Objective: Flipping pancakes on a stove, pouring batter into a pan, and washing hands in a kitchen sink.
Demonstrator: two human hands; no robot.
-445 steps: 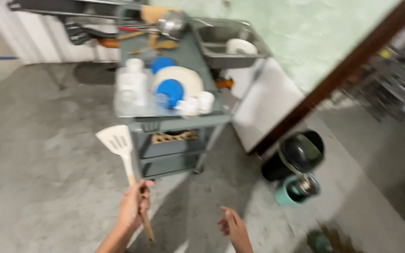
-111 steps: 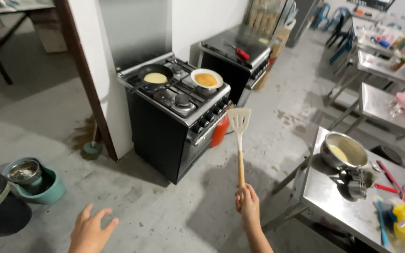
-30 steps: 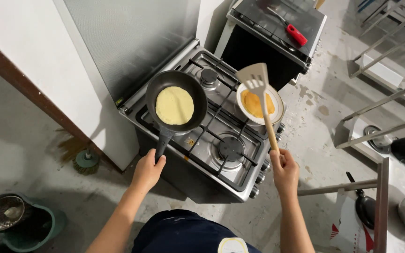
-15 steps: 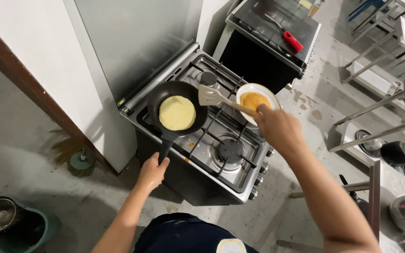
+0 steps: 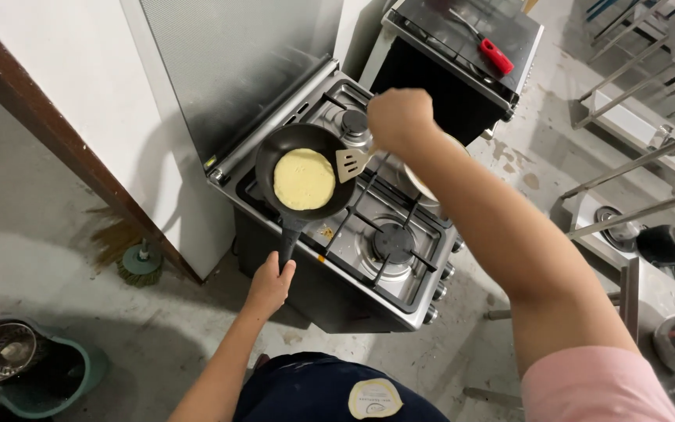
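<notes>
A black frying pan (image 5: 269, 160) sits on the front left burner of a steel gas stove (image 5: 369, 234), with a round pale yellow pancake (image 5: 304, 179) in it. My left hand (image 5: 269, 286) grips the end of the pan's black handle. My right hand (image 5: 398, 119) is above the stove and holds a slotted wooden spatula (image 5: 349, 162), whose blade rests at the pan's right rim, beside the pancake. My right arm hides most of a second pan to the right.
A black cabinet (image 5: 462, 55) with a red-handled tool (image 5: 496, 56) stands behind the stove. A metal panel (image 5: 228, 62) and wall are to the left. A green mop bucket (image 5: 33, 367) and brush (image 5: 141, 262) are on the floor. Steel tables (image 5: 666, 195) stand to the right.
My right hand has moved left over the stove and lowered the spatula blade to the pan's right rim. My left hand keeps its grip on the pan handle.
</notes>
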